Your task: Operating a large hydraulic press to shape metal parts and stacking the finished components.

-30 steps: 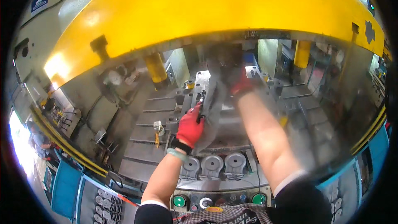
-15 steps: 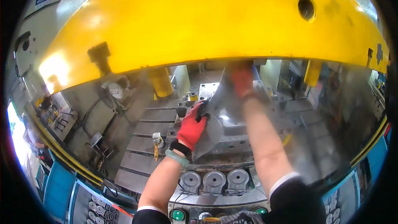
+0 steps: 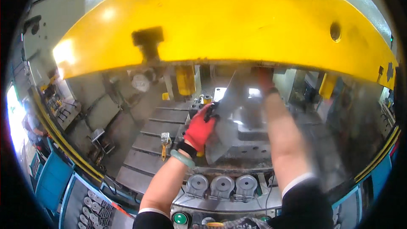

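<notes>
A grey sheet metal piece lies tilted over the die of a large press, its top rising to a point under the yellow press ram. My left hand, in a red glove with dark fingertips, grips the sheet's left edge. Far in beneath the ram, my right hand reaches along the sheet's right side. It is also gloved in red; motion blur and the ram's shadow hide its fingers. A green bangle and a black band circle my left wrist.
A paintbrush lies on the slotted press bed left of the die. Three round grey metal parts stand in a row along the front. Below them is a green button. Yellow posts flank the die. Another person stands far left.
My view has shifted, so the ram and bed appear further right. My left hand stays at the sheet's edge. My right hand reaches deeper under the ram.
</notes>
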Action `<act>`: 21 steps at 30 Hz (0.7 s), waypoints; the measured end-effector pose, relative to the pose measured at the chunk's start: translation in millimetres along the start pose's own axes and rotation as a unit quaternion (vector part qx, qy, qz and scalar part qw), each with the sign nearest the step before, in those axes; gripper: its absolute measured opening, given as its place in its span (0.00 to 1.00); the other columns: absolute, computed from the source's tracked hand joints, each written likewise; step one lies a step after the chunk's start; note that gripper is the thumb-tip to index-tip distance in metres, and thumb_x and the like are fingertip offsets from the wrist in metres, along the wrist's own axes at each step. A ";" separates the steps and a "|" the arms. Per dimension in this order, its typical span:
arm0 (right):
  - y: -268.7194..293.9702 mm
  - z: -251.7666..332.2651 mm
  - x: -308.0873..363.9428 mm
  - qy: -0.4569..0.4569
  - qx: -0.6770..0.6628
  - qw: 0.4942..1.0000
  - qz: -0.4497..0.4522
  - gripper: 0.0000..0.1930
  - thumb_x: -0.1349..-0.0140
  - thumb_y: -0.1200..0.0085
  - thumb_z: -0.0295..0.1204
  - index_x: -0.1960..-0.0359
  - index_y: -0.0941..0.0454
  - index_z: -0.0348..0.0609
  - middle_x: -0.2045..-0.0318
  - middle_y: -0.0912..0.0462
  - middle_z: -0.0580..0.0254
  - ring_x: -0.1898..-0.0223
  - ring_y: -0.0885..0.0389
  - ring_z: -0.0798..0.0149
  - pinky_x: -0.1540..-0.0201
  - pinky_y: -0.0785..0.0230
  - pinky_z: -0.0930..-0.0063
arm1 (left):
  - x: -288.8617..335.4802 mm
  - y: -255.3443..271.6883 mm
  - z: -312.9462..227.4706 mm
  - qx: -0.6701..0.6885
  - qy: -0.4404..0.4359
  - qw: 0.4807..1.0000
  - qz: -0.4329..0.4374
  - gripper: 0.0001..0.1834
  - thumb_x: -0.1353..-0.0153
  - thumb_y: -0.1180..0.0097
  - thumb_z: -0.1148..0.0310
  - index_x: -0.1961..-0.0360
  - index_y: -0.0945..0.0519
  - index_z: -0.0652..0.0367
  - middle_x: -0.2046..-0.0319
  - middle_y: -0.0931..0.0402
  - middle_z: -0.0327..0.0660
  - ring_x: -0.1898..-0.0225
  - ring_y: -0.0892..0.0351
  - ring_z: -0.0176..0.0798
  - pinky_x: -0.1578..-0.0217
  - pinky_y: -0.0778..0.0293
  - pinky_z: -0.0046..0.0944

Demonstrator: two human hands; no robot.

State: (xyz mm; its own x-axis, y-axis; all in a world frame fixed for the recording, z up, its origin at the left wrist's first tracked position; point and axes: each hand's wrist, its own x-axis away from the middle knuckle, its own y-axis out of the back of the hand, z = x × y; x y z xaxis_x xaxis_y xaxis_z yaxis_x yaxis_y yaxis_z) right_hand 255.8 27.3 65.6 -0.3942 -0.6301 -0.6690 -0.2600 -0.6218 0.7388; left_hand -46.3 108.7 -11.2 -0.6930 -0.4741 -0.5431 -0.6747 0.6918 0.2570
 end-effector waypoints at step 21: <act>80.5 226.8 230.8 0.235 -0.505 0.830 0.008 0.12 0.48 0.48 0.33 0.60 0.24 0.51 0.51 0.31 0.49 0.49 0.34 0.47 0.45 0.43 0.57 | 110.9 95.3 -39.1 -0.176 -0.068 0.978 0.089 0.22 0.45 0.51 0.65 0.50 0.32 0.65 0.55 0.29 0.47 0.56 0.27 0.42 0.54 0.32 0.37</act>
State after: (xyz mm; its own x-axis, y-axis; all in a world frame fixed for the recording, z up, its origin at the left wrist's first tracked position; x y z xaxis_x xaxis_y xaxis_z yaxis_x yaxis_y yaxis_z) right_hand -56.0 -62.6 -10.9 0.0589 -0.6063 -0.7931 0.7078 -0.5349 0.4614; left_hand -197.4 100.7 -15.7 -0.7838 -0.2694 -0.5595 -0.6081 0.5161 0.6033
